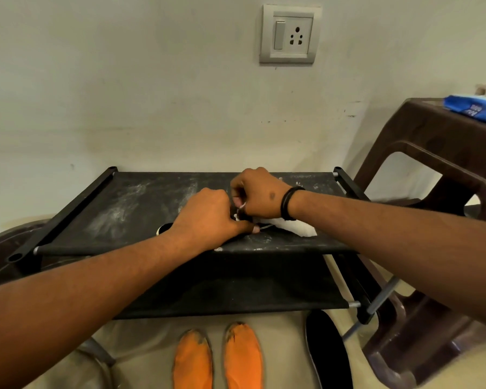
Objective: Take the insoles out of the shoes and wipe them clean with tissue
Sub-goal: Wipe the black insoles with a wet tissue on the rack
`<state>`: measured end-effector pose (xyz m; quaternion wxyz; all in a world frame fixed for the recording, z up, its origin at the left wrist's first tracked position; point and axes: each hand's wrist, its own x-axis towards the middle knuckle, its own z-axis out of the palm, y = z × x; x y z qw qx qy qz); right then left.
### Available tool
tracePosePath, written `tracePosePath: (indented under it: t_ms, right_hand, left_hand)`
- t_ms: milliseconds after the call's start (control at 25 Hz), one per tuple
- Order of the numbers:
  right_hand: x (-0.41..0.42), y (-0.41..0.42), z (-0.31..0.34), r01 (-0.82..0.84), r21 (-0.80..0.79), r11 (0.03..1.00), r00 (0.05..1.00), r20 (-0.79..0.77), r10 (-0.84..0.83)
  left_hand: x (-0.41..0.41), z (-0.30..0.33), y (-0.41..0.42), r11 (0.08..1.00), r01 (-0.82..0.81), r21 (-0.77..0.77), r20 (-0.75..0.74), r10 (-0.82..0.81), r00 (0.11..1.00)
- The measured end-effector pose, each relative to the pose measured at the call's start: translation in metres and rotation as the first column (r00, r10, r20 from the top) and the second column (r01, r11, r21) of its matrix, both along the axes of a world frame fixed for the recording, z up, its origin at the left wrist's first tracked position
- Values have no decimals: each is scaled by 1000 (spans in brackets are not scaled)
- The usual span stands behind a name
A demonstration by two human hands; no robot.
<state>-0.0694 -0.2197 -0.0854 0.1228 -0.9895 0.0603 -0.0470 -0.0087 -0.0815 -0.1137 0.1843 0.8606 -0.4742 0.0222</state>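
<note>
Orange insoles lie side by side on the floor nearest me with a black insole to their right, and up on the rack my left hand and right hand curl tight on a dark, mostly hidden shoe and its lace, tissue just beside. If I tug hard the shoe could slide off the dusty fabric, or the tissue could tear. Farthest off, the blue pack carries print too blurred to read.
</note>
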Motion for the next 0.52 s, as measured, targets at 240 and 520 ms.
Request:
tracePosePath:
  t_ms: [240, 520]
  right_hand:
    - [11, -8, -7, 94, 55, 994, 990, 102, -99]
    - [16, -22, -11, 254, -10, 967, 954, 165, -249]
  left_hand:
    - [-2, 1, 2, 1000, 0, -10, 10, 0, 1000]
    - [0, 0, 2, 1000, -28, 7, 31, 28, 999]
